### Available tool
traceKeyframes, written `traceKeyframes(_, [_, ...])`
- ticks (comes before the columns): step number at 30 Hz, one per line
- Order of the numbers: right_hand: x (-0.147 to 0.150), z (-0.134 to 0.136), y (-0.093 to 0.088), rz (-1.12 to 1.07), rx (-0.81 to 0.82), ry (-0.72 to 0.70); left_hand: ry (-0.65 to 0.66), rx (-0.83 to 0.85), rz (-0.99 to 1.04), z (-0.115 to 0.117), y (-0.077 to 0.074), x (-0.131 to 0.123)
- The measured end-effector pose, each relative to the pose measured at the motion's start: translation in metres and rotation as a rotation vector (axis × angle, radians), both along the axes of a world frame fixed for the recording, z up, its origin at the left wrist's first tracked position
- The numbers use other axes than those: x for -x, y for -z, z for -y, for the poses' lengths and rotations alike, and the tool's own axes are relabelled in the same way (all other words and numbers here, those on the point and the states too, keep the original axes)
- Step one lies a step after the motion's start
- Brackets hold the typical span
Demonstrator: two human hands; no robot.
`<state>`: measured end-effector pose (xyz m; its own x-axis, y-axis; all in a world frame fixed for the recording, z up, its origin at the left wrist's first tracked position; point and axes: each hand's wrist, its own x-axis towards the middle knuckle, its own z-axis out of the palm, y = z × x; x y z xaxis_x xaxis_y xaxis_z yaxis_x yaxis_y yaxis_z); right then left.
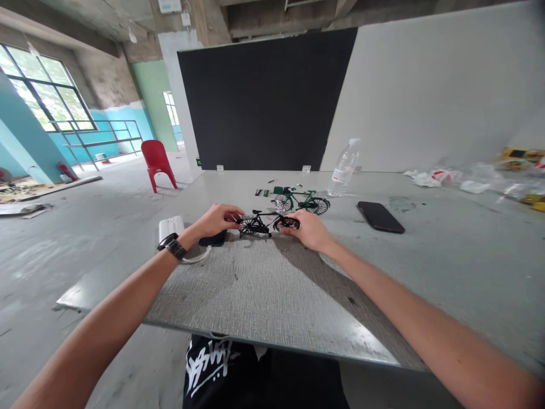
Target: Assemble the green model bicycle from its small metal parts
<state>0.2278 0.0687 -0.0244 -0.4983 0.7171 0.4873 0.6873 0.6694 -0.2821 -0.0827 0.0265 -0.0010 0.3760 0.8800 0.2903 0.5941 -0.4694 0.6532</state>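
A small black model bicycle (pixel 268 222) stands upright on the grey table, side on to me. My left hand (pixel 219 220) pinches its rear wheel at the left end. At the other end, my right hand (pixel 310 230) has its fingers closed around the front wheel. Just behind it is a green model bicycle (pixel 303 200), also upright. Several small dark green parts (pixel 262 192) lie to the left of that one. Under my left hand a dark phone (pixel 213 240) lies partly hidden.
A white power bank (pixel 171 227) with a cable sits by my left wrist. Right of the bicycles are a clear plastic bottle (pixel 343 170) and a black phone (pixel 380 217). Plastic bags (pixel 472 175) lie at the far right. A black panel (pixel 268 102) rises behind the table (pixel 255 289).
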Motion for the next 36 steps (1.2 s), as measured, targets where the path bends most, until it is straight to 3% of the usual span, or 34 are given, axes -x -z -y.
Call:
traceKeyframes(13, [0.0, 0.001, 0.001, -0.021, 0.036, -0.003, 0.015, -0.002, -0.004, -0.001, 0.002, 0.002])
traceKeyframes(25, [0.0, 0.007, 0.004, -0.005, -0.032, 0.013, 0.005, -0.072, -0.011, -0.002, 0.005, 0.002])
traceKeyframes(31, [-0.001, 0.021, -0.01, -0.048, -0.203, 0.009, 0.057, -0.279, 0.117, 0.006, -0.001, -0.004])
traceKeyframes(36, [-0.005, 0.03, -0.022, -0.107, -0.372, -0.036, 0.083, -0.554, 0.014, 0.017, -0.011, -0.008])
